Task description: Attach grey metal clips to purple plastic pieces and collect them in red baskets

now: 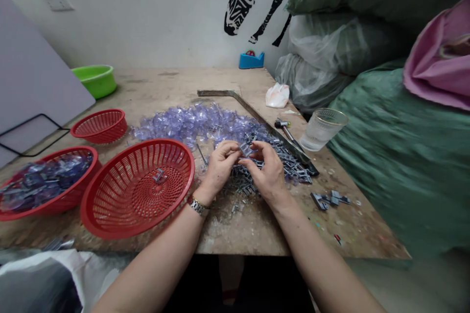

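My left hand [221, 166] and my right hand [269, 168] meet over the pile in the middle of the table. Between their fingertips is a small grey plastic piece [245, 149], gripped from both sides; whether a clear part is joined to it I cannot tell. Below and to the right of the hands lies a heap of small grey plastic frames [293, 164]. Behind them spreads a pile of clear purplish plastic parts [205, 121]. To the left, a large red basket [110, 205] has a grey-and-clear piece [159, 175] in it.
A fuller red basket [93, 156] and a small red basket [99, 127] stand left, near a green basin [97, 80]. A bent metal strip [253, 113] borders the pile. At right are a glass [323, 129], a small hammer [288, 132] and stacked green sacks [396, 156].
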The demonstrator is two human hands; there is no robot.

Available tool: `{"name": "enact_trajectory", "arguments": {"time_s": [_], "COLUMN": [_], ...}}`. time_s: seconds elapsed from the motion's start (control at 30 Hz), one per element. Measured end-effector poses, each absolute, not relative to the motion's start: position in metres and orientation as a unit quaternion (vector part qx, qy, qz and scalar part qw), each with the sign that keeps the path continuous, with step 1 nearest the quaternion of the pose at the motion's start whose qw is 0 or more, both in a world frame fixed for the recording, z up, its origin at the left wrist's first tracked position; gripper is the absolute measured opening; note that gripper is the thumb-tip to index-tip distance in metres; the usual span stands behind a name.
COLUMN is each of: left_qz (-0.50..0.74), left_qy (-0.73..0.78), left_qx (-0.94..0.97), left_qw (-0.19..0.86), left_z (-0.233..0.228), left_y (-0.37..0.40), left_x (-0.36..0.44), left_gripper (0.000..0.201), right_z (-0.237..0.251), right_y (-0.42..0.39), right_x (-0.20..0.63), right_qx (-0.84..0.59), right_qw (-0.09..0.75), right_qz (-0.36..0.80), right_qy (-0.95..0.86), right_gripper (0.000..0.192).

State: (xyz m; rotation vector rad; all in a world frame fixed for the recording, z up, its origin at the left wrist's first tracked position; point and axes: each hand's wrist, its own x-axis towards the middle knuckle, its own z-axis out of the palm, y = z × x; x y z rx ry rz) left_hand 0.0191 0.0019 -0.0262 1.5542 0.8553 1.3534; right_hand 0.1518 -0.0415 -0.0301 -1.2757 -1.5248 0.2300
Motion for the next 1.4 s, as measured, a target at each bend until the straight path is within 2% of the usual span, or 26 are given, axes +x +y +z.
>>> {"name": "enact_trajectory", "arguments": {"time_s": [0.3, 0.63, 0.77, 1.0, 1.27, 1.4], "left_qz": [0.521, 0.454, 0.426, 0.385, 0.366, 0.355], "left_qy": [0.352, 0.361, 0.360, 0.347, 0.345, 0.340], "left_qx": [0.655, 0.729, 0.730, 0.664, 0.721, 0.727], "left_qw": [0.418, 0.364, 0.395, 0.540, 0.477, 0.478], "left_z": [-0.026, -0.023, -0.024, -0.026, -0.017, -0.017], "left_y": [-0.001, -0.005, -0.004, -0.002, -0.004, -0.005], "left_x": [0.022, 0.022, 0.020, 0.019, 0.014, 0.015], "left_gripper": [0.008, 0.016, 0.020, 0.014, 0.020, 0.023], "right_z": [-0.029, -0.028, -0.028, -0.026, -0.021, -0.020], "right_y": [-0.042, -0.041, -0.040, -0.040, -0.042, -0.043], "right_x": [0.152, 0.153, 0.155, 0.157, 0.156, 0.155], "right_qx": [-0.536, -0.545, -0.532, -0.534, -0.536, -0.543], "right_qw": [0.517, 0.504, 0.502, 0.503, 0.510, 0.518], "right_qz": [0.044, 0.071, 0.081, 0.122, 0.207, 0.211], "right_qy": [-0.666, -0.667, -0.677, -0.669, -0.640, -0.627], "right_gripper": [0.025, 0.018, 0.015, 0.011, 0.009, 0.008]}}
